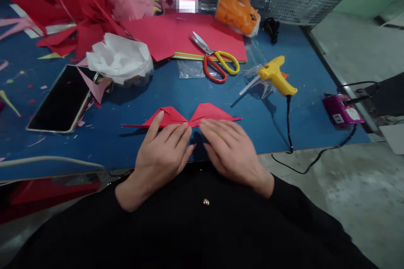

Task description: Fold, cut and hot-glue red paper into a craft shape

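A folded red paper (210, 112) lies near the front edge of the blue table, with two peaked halves meeting at a low middle and a thin point at each side. My left hand (164, 149) rests on its left half, fingers stretched out and the index fingertip up on the peak. Over the lower edge of the right half is my right hand (232, 149), slightly blurred, its fingers extended side by side. Both thumbs point inward below the paper, apart from each other. Part of the paper's lower edge is hidden under the fingers.
Behind the paper lie scissors (210, 52) on red sheets (151, 35). A yellow glue gun (277, 76) with a cord sits right, near a purple power adapter (341, 110). Left are a phone (59, 98), white paper petals (120, 56) and red scraps (82, 4). An orange paper piece (235, 10) stands behind.
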Action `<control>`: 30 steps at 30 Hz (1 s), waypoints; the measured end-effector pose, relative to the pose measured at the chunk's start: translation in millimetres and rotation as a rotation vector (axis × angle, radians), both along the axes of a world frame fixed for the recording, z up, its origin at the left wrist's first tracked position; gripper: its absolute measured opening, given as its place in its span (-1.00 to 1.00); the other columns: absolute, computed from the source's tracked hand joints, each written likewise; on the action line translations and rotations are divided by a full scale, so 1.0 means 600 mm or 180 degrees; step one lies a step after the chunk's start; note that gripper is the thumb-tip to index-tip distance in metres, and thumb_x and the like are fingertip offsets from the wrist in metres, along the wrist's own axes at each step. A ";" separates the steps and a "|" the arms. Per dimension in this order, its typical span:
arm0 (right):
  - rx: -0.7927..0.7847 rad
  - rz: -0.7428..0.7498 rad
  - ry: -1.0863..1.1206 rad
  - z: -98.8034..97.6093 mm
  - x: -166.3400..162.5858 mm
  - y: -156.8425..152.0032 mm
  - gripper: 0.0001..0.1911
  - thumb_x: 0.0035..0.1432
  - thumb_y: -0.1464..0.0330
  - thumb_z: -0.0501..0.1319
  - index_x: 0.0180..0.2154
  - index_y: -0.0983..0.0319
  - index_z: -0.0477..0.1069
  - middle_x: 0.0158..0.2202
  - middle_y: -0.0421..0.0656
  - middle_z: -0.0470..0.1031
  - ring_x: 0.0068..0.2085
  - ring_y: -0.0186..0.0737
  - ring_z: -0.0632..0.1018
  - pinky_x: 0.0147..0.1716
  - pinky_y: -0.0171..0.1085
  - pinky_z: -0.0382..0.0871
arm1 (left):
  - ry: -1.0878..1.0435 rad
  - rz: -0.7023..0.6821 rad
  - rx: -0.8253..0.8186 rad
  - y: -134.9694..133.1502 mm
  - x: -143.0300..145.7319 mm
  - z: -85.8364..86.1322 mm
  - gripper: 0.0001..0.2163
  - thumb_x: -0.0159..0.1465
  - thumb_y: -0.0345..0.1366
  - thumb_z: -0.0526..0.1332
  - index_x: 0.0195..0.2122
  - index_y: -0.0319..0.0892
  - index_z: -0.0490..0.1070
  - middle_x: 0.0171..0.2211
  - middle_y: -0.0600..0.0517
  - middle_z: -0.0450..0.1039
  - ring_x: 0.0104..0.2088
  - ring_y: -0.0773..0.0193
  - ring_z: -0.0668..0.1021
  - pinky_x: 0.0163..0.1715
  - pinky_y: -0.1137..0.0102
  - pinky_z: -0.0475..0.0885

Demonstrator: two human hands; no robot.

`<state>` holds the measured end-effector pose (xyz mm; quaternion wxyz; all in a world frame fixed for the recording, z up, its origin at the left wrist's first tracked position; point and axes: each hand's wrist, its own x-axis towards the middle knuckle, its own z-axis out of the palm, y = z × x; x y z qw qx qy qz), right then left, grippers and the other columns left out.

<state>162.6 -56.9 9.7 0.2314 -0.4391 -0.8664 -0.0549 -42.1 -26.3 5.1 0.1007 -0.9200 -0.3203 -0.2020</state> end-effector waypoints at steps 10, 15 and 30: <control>-0.0326 0.0194 0.0157 -0.038 -0.045 0.019 -0.59 0.32 0.56 0.04 0.16 0.55 0.33 0.13 0.14 0.51 0.15 -0.02 0.49 0.11 -0.08 0.43 | -0.0963 0.0973 -0.0714 0.014 -0.041 0.008 -0.88 0.37 -0.31 0.19 -0.16 -0.04 0.53 -0.16 0.04 0.65 -0.10 0.08 0.64 0.25 -0.09 0.18; -0.0331 0.0197 0.0151 -0.034 -0.043 0.017 -0.60 0.31 0.56 0.05 0.14 0.55 0.35 0.10 0.13 0.53 0.13 -0.03 0.51 0.10 -0.10 0.43 | -0.0868 0.1132 -0.0921 0.033 -0.038 0.008 -0.87 0.34 -0.23 0.22 -0.33 -0.04 0.53 -0.24 0.06 0.64 -0.10 0.04 0.60 0.27 -0.17 0.05; -0.0495 0.0325 -0.0340 -0.018 -0.052 0.026 -0.53 0.40 0.40 0.02 0.23 0.54 0.28 0.10 0.09 0.50 0.08 0.00 0.44 0.05 -0.10 0.40 | -0.0826 0.1190 -0.1235 0.051 -0.050 0.006 -0.85 0.26 -0.28 0.28 -0.47 -0.08 0.44 -0.21 -0.02 0.55 -0.09 0.07 0.56 0.24 -0.09 0.14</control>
